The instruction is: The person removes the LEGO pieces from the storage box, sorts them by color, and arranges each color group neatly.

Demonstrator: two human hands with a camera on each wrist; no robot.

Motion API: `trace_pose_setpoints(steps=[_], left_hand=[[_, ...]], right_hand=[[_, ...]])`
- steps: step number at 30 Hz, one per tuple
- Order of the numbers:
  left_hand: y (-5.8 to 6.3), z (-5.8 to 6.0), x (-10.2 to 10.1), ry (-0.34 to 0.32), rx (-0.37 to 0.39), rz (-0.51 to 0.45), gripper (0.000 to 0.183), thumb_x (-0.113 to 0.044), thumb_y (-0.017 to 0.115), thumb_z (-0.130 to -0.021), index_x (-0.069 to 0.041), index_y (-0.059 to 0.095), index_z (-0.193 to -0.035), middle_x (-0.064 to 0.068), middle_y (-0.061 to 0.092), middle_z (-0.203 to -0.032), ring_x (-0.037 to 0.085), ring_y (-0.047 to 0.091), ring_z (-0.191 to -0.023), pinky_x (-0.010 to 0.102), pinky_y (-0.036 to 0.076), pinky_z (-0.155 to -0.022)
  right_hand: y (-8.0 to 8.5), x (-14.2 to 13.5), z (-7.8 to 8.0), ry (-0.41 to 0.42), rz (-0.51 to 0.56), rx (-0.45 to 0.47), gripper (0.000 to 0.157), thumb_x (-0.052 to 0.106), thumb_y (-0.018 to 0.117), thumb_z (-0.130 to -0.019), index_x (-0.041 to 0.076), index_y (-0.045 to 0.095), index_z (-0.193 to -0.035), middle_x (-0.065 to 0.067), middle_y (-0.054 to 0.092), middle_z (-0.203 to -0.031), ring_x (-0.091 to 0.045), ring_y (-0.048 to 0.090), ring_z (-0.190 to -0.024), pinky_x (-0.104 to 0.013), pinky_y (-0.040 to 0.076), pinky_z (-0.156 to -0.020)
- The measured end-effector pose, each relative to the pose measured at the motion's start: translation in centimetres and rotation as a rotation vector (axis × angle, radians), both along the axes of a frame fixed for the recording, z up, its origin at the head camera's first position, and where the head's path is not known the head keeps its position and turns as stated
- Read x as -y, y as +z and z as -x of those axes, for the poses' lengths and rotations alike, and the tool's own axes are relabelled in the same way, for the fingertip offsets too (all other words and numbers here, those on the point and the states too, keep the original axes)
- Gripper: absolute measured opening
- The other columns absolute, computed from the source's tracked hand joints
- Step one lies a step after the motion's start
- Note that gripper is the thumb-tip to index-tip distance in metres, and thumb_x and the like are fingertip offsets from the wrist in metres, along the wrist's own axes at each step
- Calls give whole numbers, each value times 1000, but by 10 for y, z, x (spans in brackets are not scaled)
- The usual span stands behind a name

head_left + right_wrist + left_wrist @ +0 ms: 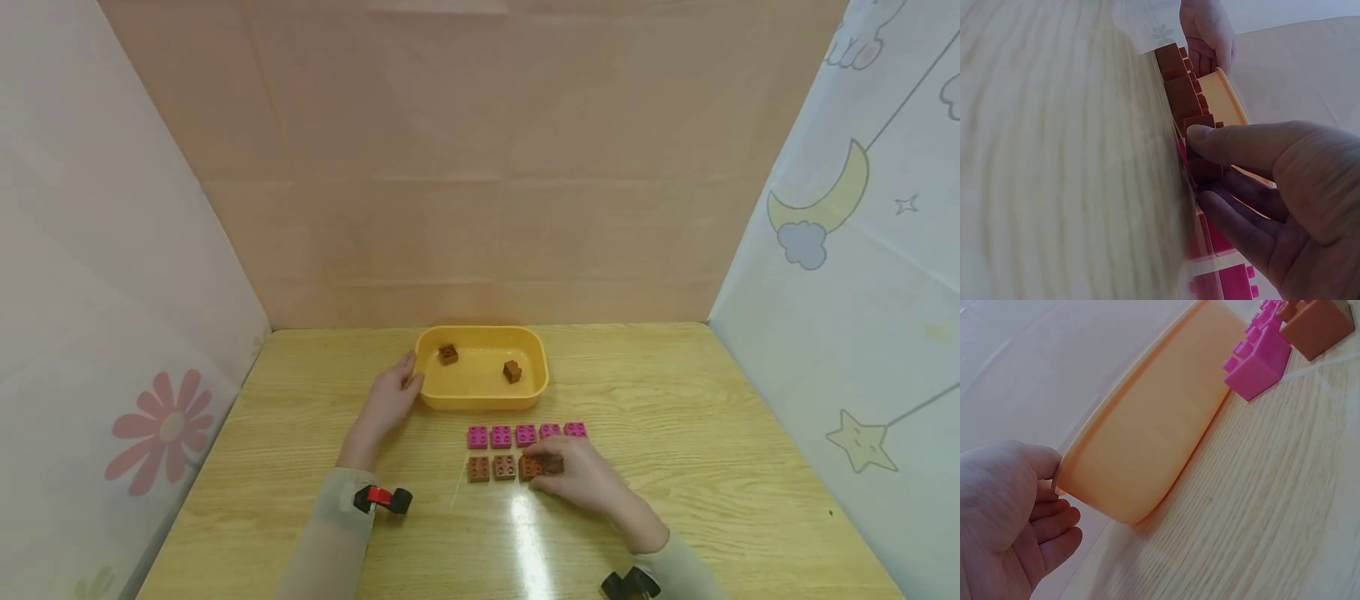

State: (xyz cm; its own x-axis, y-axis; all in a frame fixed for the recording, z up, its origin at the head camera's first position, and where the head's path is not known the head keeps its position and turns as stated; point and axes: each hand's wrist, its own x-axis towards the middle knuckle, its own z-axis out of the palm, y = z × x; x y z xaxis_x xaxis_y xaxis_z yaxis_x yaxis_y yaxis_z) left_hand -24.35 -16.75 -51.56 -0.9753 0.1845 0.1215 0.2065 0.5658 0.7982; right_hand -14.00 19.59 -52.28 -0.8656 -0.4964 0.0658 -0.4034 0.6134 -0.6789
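My left hand (392, 395) pinches the left rim of a shallow yellow tray (480, 402) between thumb and fingers. Inside the tray lie two brown toy building bricks, one at the back left (447, 355) and one tipped over on the right (512, 372). My right hand (581, 475) grips a brown brick (1202, 170) at the right end of a row of brown bricks (478, 469); its thumb presses on the brick face. Just behind runs a row of several magenta bricks (501, 437), its right part overlapped by my right hand.
The light wooden table (675, 417) carries both rows in front of the tray. A tan sheet (487, 208) rises behind the table, and patterned white sheets stand at left (112, 250) and right (900, 333). Both wrists wear black camera mounts.
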Motion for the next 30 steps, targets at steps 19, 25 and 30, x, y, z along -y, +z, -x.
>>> trace_pose_setpoints(steps=[19,25,30], left_hand=[[1,3,0,-1,6,-7,59,-21,55,-113,8,36,-160,26,34,-167,40,32,-156,52,27,-129],[0,1,1,-3,13,-4,58,-21,55,-113,9,36,-160,26,34,-167,40,32,-156,52,26,-129],[1,-1,0,6,24,-8,59,-23,55,-114,7,36,-161,25,34,-168,40,31,-156,52,26,-129]], right_hand=[[1,1,0,-14,-51,-94,45,18,91,-85,13,77,-127,3,76,-122,-17,71,-110,-41,61,-98],[6,1,-3,-7,-56,-105,45,15,90,-85,11,76,-128,2,77,-123,-18,72,-109,-45,61,-100],[12,1,-4,3,-28,-95,44,9,89,-85,9,76,-127,0,77,-122,-19,74,-105,-37,63,-95]])
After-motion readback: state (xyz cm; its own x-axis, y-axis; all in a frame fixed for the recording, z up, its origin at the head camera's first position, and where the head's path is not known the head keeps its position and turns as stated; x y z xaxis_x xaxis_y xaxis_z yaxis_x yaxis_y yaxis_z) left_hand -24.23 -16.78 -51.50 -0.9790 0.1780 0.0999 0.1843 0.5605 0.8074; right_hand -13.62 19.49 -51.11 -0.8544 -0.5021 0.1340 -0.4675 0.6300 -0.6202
